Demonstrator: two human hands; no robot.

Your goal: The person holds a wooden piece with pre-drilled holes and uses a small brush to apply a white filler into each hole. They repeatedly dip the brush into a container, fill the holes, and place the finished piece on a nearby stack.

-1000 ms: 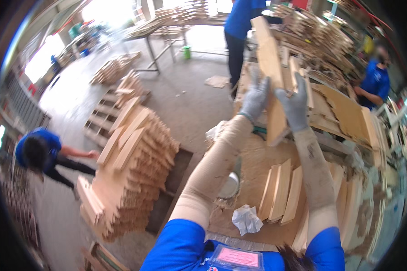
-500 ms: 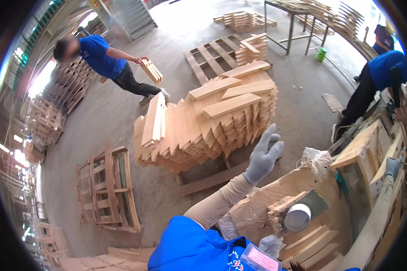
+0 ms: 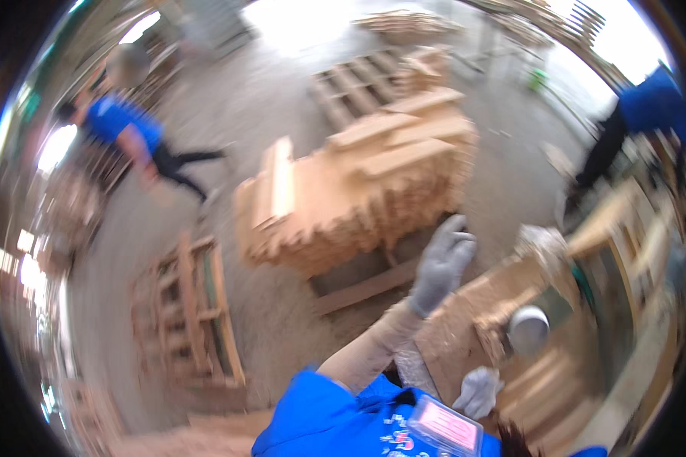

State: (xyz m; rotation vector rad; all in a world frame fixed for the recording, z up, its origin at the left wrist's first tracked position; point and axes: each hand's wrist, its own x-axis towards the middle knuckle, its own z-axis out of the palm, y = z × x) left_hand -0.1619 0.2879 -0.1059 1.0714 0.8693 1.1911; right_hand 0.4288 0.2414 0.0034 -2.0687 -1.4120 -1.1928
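Note:
The picture is motion-blurred. My left hand, in a grey glove, is raised in the middle of the view on a beige-sleeved forearm. It holds nothing and its fingers are loosely apart. It hangs just right of a big stack of short wooden boards on the floor, close to the stack's lower right corner without touching it. My right hand is out of view. A crumpled whitish cloth or glove lies by my blue shirt.
A wooden workbench with a round white can stands to my right. An empty pallet lies left, another pallet behind the stack. One person in blue bends at the far left, another person in blue stands at the right.
A second ago both hands held a wooden board up in front of me. The view has since swung left; my left hand is empty and the right has left the picture.

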